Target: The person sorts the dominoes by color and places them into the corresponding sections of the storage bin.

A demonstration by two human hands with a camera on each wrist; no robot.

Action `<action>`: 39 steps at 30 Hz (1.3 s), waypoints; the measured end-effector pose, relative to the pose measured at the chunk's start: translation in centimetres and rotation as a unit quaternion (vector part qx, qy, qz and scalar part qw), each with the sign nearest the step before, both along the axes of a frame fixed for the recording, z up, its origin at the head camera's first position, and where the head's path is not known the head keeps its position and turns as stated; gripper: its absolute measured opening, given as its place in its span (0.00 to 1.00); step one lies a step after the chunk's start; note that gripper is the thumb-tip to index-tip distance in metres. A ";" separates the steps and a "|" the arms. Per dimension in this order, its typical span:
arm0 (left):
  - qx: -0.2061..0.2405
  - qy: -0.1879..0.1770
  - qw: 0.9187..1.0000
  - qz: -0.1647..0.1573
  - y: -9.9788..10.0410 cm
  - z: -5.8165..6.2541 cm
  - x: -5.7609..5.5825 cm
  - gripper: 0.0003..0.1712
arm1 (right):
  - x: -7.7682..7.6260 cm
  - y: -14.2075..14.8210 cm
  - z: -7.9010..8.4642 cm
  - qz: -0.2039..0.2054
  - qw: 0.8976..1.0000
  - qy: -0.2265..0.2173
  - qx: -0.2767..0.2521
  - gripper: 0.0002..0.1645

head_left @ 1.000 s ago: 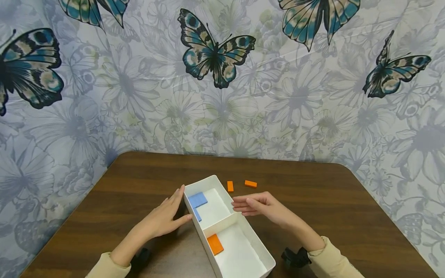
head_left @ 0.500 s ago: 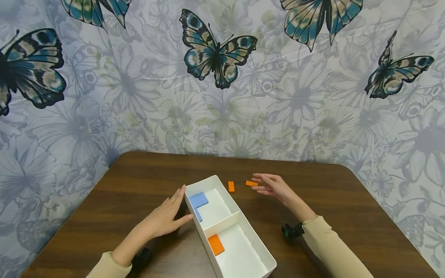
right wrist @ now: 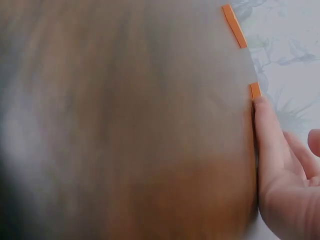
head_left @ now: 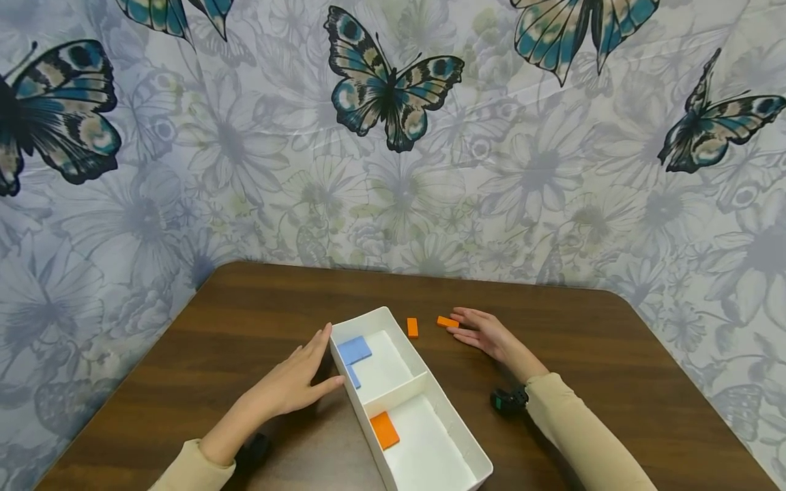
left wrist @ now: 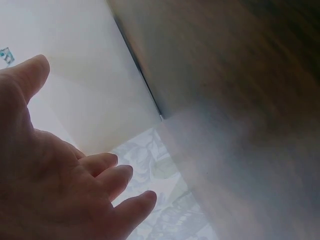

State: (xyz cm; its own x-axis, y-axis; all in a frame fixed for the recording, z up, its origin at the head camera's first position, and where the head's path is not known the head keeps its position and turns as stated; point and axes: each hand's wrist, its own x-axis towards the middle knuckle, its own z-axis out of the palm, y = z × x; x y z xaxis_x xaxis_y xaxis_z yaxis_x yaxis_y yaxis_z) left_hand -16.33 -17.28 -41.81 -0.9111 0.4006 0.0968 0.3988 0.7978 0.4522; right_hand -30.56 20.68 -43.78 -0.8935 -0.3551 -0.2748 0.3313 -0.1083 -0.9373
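A white two-compartment box [head_left: 454, 423] lies slantwise on the table in the head view. My left hand [head_left: 285, 382] is at its left wall, fingers straight and spread, fingertips and thumb at the rim; in the left wrist view this hand [left wrist: 65, 180] lies beside the white wall. Beyond the box's right side are two small orange blocks. My right hand [head_left: 488, 334] reaches the right orange block [head_left: 447, 321], with its fingertips on either side of the block's near end. The left orange block [head_left: 412, 328] lies apart from both hands. In the right wrist view, a fingertip meets the nearer block [right wrist: 255, 91].
Blue pieces [head_left: 355, 350] lie in the box's far compartment and an orange piece [head_left: 385, 431] in the near one, split by a divider [head_left: 396, 395]. A dark wrist device [head_left: 508, 401] sits below my right wrist. Butterfly-patterned cloth [head_left: 393, 204] hangs behind the brown table [head_left: 295, 293].
My right hand has moved from the box's right wall out to the right orange block, which has turned slightly. The left hand stays at the box.
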 end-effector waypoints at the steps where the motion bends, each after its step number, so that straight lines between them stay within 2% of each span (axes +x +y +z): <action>1: -0.001 0.001 1.000 0.000 0.0 0.0 0.0 0.56 | 0.0 -0.1 -0.1 0.002 1.000 0.000 -0.005 0.30; 14: 0.001 0.006 1.000 0.000 0.0 0.1 0.0 0.56 | 0.0 -0.7 -0.3 -0.012 1.000 -0.006 0.000 0.26; 18: -0.001 0.001 1.000 0.001 0.1 0.1 0.1 0.56 | 0.4 -0.8 0.2 0.001 1.000 0.014 -0.014 0.26; 24: 0.001 -0.002 1.000 0.002 0.1 0.2 0.2 0.56 | 1.5 -1.3 2.3 0.048 0.996 0.059 -0.038 0.28; 27: 0.001 0.002 1.000 0.001 0.1 0.2 0.1 0.56 | 2.6 -1.7 3.6 0.094 0.991 0.080 -0.045 0.27; 30: 0.004 0.006 1.000 -0.001 0.1 0.3 0.1 0.56 | 3.9 -2.3 4.4 0.150 0.982 0.106 -0.050 0.27; 33: 0.003 0.008 1.000 0.001 0.1 0.3 0.1 0.55 | 5.2 -2.9 4.7 0.187 0.974 0.115 -0.056 0.26; 39: 0.005 0.004 1.000 0.000 0.2 0.4 0.2 0.55 | 7.1 -3.6 4.4 0.218 0.969 0.101 -0.063 0.23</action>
State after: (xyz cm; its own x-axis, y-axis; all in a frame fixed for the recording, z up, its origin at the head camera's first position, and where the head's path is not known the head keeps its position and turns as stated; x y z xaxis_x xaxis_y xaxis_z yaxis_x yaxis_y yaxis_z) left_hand -16.12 -17.09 -41.45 -0.9101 0.3999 0.1087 0.4030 0.7927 0.4574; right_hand -23.44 17.11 -39.36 -0.6819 -0.7304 -0.0405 0.1827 -0.1164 -0.9763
